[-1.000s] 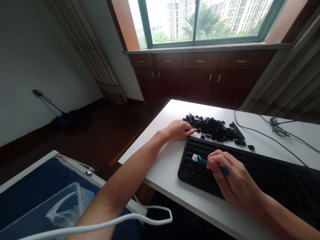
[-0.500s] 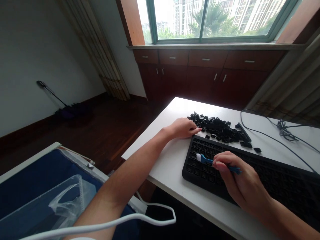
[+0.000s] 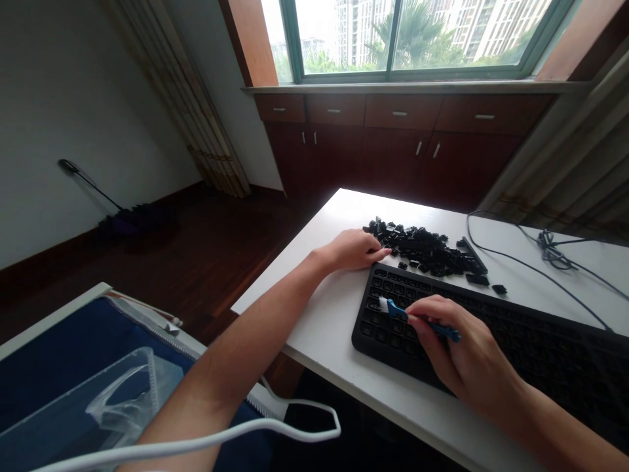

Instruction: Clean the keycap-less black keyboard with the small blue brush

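Right hand point(image 3: 462, 357) had its fingers pinched round a little blue brush point(image 3: 417, 318), white bristles down on the left end of the stripped keyboard point(image 3: 491, 341). Left hand point(image 3: 351, 250) lay flat at the keyboard's far corner, fingers together, probably bracing it, touching the heap of keycaps point(image 3: 427, 252) on the desk point(image 3: 324, 328).

a keyboard point(image 3: 515, 347) lay on the table point(image 3: 334, 328), keycaps point(image 3: 422, 252) heaped behind it. a cable point(image 3: 540, 252) ran right of the keycaps.
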### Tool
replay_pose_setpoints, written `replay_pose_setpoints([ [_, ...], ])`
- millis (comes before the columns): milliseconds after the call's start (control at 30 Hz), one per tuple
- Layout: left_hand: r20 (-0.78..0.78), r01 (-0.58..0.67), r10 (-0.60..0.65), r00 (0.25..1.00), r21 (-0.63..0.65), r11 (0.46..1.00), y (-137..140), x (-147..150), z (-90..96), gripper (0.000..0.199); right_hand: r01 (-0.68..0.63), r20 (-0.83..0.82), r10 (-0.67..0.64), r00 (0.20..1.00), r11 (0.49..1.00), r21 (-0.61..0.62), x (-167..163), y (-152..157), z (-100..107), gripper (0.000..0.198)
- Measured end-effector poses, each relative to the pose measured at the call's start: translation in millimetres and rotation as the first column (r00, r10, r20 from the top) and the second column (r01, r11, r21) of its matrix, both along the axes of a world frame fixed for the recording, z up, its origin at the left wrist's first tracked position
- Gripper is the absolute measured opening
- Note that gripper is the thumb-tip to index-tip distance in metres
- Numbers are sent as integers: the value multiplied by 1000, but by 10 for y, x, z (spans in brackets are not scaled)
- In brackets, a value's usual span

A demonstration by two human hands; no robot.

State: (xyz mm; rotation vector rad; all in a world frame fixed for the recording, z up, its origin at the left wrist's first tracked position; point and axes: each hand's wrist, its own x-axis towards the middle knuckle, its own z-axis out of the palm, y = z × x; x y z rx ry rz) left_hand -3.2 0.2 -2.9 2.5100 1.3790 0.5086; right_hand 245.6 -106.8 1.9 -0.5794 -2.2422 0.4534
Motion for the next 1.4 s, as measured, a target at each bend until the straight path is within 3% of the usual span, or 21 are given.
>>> replay_pose_setpoints([
  [200, 2, -17, 17, 1000, 7, 1000, -8, 11, 21, 56, 12, 68, -20, 998, 993, 118, -2, -19, 58, 28],
  [367, -3, -14, 14, 1000, 2, 1000, -9, 14, 36, 55, -70, 154, 38, 987, 976, 206, -28, -29, 97, 33],
  [700, -32, -14, 14, 999, 8, 1000, -3, 16, 33, 57, -189, 177, 157, 972, 966, 176, -46, -4, 93, 27],
  [1067, -31, -17, 17, 999, 13, 1000, 5, 24, 18, 57, -101, 134, 87, 987, 989, 105, -54, -32, 83, 26],
  [1400, -30, -20, 20, 999, 2, 1000, 1, 22, 24, 58, -23, 133, 6, 991, 992, 126, -41, -36, 54, 24],
])
